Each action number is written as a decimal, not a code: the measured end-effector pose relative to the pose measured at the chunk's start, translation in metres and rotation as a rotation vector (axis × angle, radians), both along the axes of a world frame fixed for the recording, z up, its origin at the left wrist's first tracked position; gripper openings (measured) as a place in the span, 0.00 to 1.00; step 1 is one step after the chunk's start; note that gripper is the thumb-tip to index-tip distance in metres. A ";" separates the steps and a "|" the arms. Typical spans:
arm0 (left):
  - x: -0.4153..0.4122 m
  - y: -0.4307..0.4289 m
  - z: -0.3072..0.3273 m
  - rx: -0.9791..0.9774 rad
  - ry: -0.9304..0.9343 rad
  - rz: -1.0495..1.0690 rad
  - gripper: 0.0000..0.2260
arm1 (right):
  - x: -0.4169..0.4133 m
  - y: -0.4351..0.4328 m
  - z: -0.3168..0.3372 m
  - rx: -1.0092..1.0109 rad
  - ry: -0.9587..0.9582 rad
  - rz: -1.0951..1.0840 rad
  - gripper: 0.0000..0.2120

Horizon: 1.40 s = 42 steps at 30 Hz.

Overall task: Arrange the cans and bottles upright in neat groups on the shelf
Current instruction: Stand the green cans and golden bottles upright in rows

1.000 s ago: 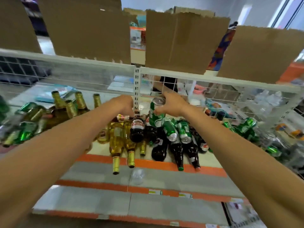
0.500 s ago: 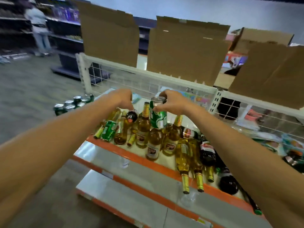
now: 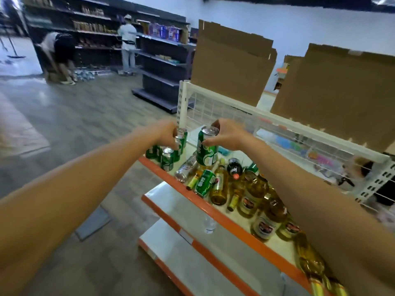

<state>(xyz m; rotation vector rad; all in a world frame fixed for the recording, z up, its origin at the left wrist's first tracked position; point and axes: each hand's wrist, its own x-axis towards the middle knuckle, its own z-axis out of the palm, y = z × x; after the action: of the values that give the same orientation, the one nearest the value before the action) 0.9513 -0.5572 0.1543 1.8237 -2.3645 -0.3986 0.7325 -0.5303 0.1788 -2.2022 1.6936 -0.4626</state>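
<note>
My right hand [image 3: 227, 135] grips a green can [image 3: 206, 151] by its top rim and holds it upright above the orange-edged shelf [image 3: 215, 213]. Fingers of my left hand [image 3: 167, 135] curl round the top of another green can [image 3: 181, 142], right beside a group of upright green cans [image 3: 167, 160] at the shelf's left end. Below the held can lie a silver can [image 3: 185, 170], a green can [image 3: 204, 183], a dark bottle [image 3: 234, 167] and several amber bottles [image 3: 220, 188]. More amber bottles [image 3: 267, 221] crowd the shelf to the right, partly hidden by my right forearm.
A white wire-mesh back [image 3: 235, 116] borders the shelf, with cardboard sheets [image 3: 230, 65] standing above it. Lower white shelves [image 3: 192, 253] jut out beneath, one holding a small clear bottle [image 3: 209, 224]. Open floor lies to the left. Two people [image 3: 128, 41] work at dark shelving far off.
The view has swung left along the shelf. Both hands travelled to the shelf's left end, the right still carrying the green can; the left now sits at the upright can group.
</note>
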 end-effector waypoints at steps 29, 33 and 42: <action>0.001 -0.275 -0.096 0.065 0.485 0.029 0.30 | 0.064 -0.301 -0.079 0.091 -0.146 0.007 0.24; -0.017 -0.304 -0.111 0.096 0.546 0.076 0.26 | 0.043 -0.321 -0.088 0.102 -0.211 -0.042 0.33; -0.061 -0.354 -0.151 0.104 0.398 0.011 0.31 | -0.024 -0.328 -0.121 0.115 -0.191 -0.314 0.29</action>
<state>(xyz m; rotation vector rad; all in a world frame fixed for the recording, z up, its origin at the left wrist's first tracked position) 0.8903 -0.9113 0.0035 1.6124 -2.0933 -0.8126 0.7084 -0.8580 0.0582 -1.7581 1.9127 -0.6140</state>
